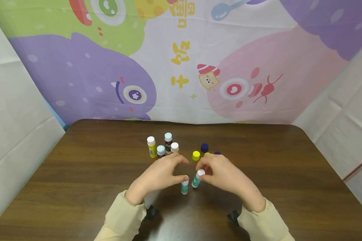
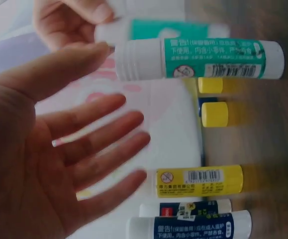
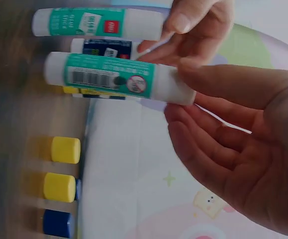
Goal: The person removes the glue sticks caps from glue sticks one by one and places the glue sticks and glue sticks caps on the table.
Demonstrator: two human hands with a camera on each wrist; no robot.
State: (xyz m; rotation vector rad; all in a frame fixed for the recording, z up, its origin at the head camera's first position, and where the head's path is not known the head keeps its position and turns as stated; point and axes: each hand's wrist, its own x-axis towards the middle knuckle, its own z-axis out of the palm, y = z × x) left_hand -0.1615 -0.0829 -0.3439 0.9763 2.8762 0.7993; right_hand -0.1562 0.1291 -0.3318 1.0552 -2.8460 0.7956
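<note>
Two teal-labelled glue sticks stand close together near the middle of the table. My right hand (image 1: 221, 172) pinches the white top of the right glue stick (image 3: 109, 77) between thumb and fingertips, and this stick leans slightly. The left glue stick (image 2: 213, 62) is upright. My left hand (image 1: 160, 174) has its thumb tip at that stick's white top, while its other fingers are spread and apart from it. Whether the thumb touches the stick, I cannot tell.
Behind my left hand stand several more glue sticks, among them a yellow one (image 1: 152, 149) and a dark blue one (image 1: 168, 143). Beyond my right hand sit loose caps: a yellow cap (image 1: 196, 155) and a dark blue cap (image 1: 204, 147) among them. A printed cloth (image 1: 181, 107) hangs behind the table (image 1: 78, 187).
</note>
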